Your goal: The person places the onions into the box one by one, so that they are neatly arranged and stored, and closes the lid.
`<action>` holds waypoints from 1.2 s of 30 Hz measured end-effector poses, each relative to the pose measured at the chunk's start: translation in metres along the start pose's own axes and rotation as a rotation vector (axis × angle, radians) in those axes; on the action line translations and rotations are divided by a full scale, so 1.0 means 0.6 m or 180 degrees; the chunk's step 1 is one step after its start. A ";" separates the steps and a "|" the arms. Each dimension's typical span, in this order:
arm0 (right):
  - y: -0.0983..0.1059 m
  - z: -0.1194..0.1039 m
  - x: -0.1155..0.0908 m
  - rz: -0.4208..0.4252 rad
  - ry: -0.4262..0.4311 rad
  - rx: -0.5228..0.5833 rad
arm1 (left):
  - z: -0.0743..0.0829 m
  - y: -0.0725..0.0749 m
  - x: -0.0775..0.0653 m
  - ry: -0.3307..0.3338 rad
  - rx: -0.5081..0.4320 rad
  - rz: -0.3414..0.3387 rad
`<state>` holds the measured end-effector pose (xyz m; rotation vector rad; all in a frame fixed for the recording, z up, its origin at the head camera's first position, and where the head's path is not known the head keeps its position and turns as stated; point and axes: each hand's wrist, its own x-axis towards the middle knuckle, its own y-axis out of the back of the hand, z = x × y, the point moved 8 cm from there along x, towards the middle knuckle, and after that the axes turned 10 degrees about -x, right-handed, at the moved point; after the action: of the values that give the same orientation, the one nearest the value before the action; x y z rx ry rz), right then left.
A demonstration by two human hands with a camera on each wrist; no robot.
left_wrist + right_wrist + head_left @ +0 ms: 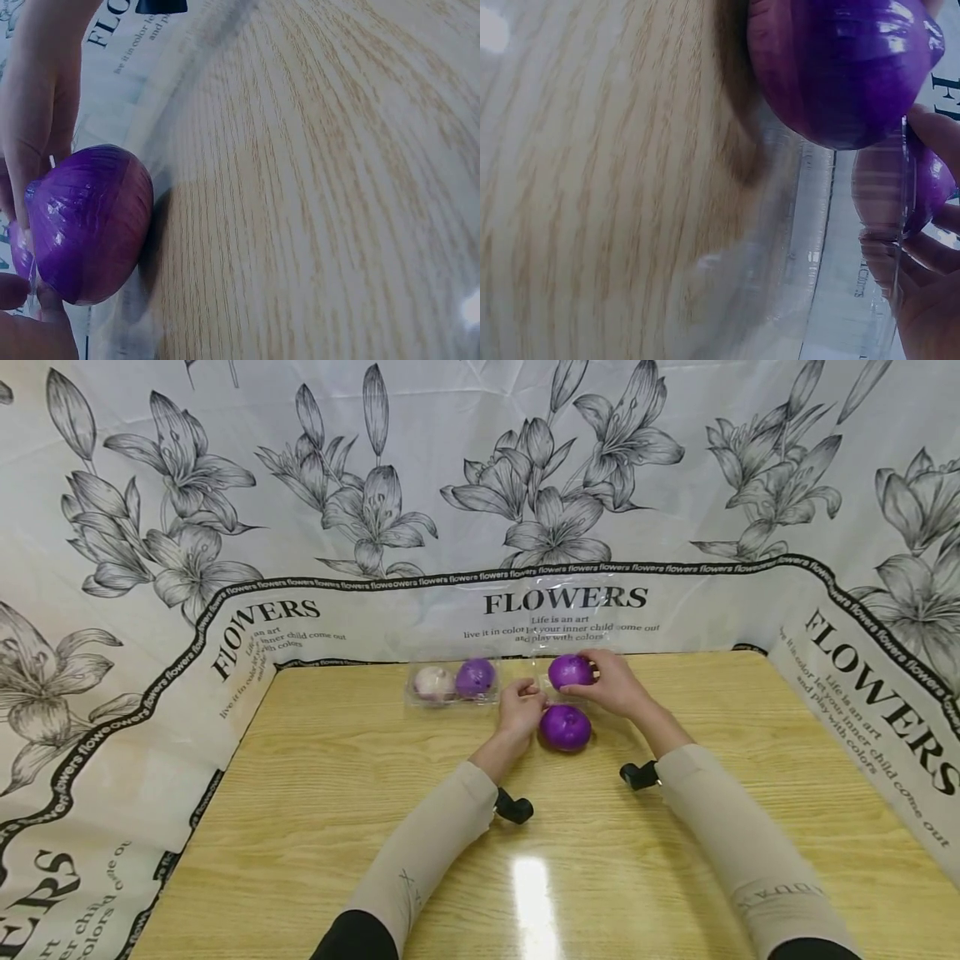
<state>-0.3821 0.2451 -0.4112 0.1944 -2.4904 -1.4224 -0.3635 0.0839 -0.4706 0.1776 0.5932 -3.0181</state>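
Observation:
My right hand [617, 683] grips a shiny purple onion [570, 671] at the back of the table, over a clear plastic box [547, 681]. In the right wrist view, its fingers [930, 251] curl around that onion [932, 187], partly behind the clear plastic wall [900, 247]. To its left, my left hand [521, 710] pinches the edge of the box between thumb and finger, as the left wrist view shows at the thumb [54, 304]. A second purple onion [566, 727] sits on the table just in front of the box, close beside my left fingers.
Left of my hands, another clear plastic box [452, 700] holds a pale round bulb [433, 683] and a purple onion [475, 677]. A flower-printed cloth [420, 618] rises behind the wooden table [337, 827] and along both sides.

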 end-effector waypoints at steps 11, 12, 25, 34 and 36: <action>-0.025 -0.005 0.021 -0.0174 0.0062 -0.0110 | 0.000 0.001 0.004 -0.0003 -0.0013 -0.0008; -0.026 -0.004 0.023 -0.0191 0.0064 -0.0136 | 0.001 0.000 0.004 -0.0005 -0.0004 -0.0007; -0.040 -0.006 0.036 -0.0552 0.0097 -0.0134 | 0.004 0.002 0.004 0.0014 -0.0011 0.0037; -0.027 -0.019 0.024 -0.0607 0.0175 -0.0173 | 0.006 -0.001 0.000 0.0030 0.0023 0.0030; -0.022 -0.020 0.020 -0.0584 0.0211 -0.0229 | 0.005 -0.001 0.000 0.0034 0.0030 0.0045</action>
<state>-0.3904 0.2257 -0.4147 0.4585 -2.4156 -1.5463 -0.3637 0.0830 -0.4674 0.1977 0.5761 -3.0087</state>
